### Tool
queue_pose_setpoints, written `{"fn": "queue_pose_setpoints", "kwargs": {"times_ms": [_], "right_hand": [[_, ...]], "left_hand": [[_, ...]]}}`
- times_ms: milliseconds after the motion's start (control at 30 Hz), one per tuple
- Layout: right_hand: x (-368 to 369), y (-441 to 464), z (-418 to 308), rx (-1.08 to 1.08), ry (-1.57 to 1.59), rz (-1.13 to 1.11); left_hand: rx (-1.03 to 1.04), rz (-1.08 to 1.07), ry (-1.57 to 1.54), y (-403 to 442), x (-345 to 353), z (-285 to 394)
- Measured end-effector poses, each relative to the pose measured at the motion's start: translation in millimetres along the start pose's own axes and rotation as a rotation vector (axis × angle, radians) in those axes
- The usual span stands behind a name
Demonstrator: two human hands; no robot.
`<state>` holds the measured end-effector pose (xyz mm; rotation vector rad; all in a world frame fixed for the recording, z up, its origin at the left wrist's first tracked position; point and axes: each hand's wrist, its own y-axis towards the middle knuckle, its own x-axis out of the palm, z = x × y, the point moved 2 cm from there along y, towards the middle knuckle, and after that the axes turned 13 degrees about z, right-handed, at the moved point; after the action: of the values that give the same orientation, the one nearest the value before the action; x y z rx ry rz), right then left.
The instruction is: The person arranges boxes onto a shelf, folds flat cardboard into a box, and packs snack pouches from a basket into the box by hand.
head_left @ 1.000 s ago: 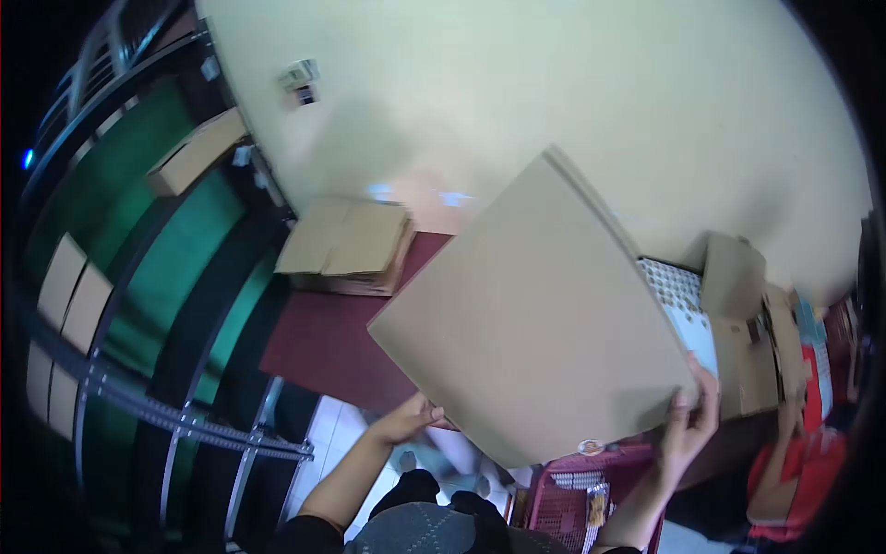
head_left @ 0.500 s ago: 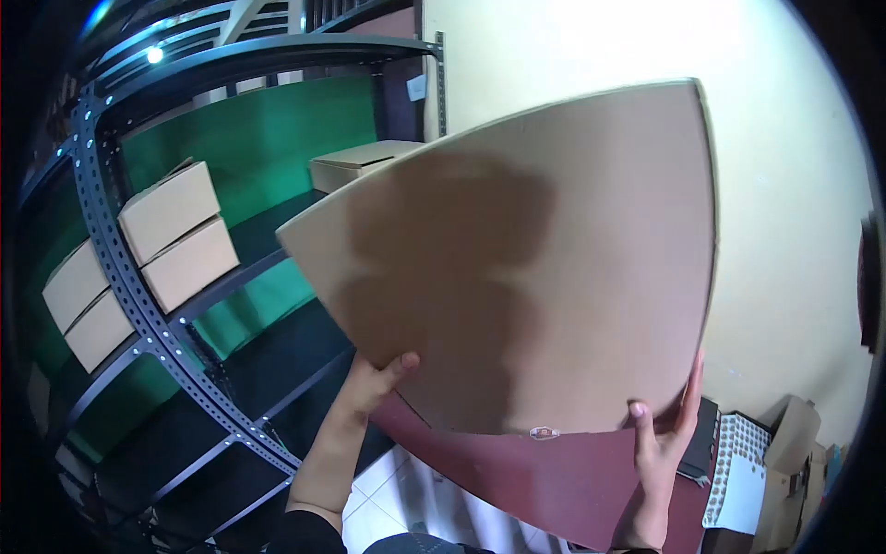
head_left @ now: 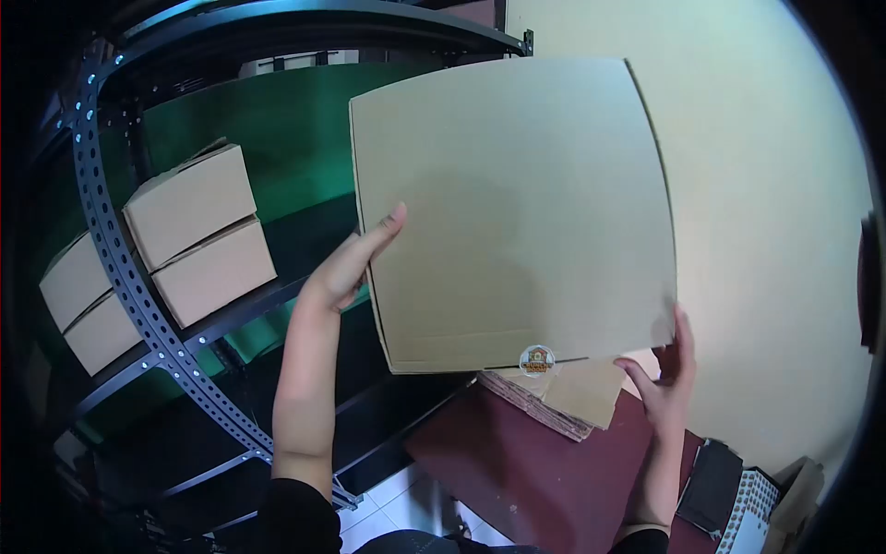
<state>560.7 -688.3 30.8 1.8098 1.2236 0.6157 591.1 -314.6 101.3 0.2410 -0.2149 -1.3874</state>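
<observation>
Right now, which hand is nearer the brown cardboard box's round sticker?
Right. The right hand is level with the sticker, to its right; the left hand is higher, on the left edge of the box.

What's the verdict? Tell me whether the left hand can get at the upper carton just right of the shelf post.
Probably not: the left hand is holding the large cardboard box by its left edge. Otherwise, nothing visible stands between hand and upper carton.

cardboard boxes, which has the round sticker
The large brown cardboard box in the left hand: its round sticker sits at the lower edge; the smaller, shelved brown cardboard boxes show none.
</observation>
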Motion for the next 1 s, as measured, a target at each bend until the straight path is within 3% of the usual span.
{"fn": "queue_pose_setpoints", "kwargs": {"times_ms": [100, 167, 233, 300, 367, 433, 567, 633, 700, 833, 900, 1000], "right_hand": [[28.3, 23.3, 16.1, -0.06, -0.103, -0.051], [47.8, 37.1, 33.9, -0.106, -0.059, 0.033], [60.7, 49.8, 49.6, -0.001, 0.101, 0.045], [73.0, 64.5, 49.5, 0.009, 0.1, 0.038], [91.1, 83.3, 44.4, -0.017, 0.019, 0.021], [116.6, 101.3, 45.1, 0.023, 0.053, -0.002], [173.7, 152.8, 64.8, 0.052, 0.271, -0.041], [198.1, 184.3, 74.7, 0.088, 0.339, -0.084], [226.1, 210.3, 80.9, 0.088, 0.407, 0.01], [274.0, 255.1, 113.1, 0.138, 0.34, -0.072], [292.9, 265.7, 147.3, 0.177, 0.358, -0.085], [310.1, 274.5, 186.5, 0.242, 0.364, -0.062]], "left_hand": [[-0.036, 0.14, 0.094, 26.6, -24.9, -5.8], [-0.026, 0.133, 0.064, 25.8, -29.5, 0.4], [-0.023, 0.132, 0.032, 28.1, -36.5, -3.5], [0.076, 0.044, 0.017, 34.9, -41.7, -9.4], [0.133, 0.117, -0.007, 45.7, -33.6, -15.7], [0.148, 0.267, -0.216, 65.4, -36.3, -21.9], [0.125, 0.24, -0.506, 106.3, -38.9, -15.1], [0.32, 0.238, -0.635, 131.2, -42.4, -8.3], [0.346, 0.398, -0.613, 153.3, -41.6, -9.7], [0.409, 0.292, -0.543, 207.5, -43.8, -29.3], [0.414, 0.472, -0.426, 215.4, -33.6, -38.5], [0.449, 0.551, -0.187, 229.9, -20.3, -52.8]]}}
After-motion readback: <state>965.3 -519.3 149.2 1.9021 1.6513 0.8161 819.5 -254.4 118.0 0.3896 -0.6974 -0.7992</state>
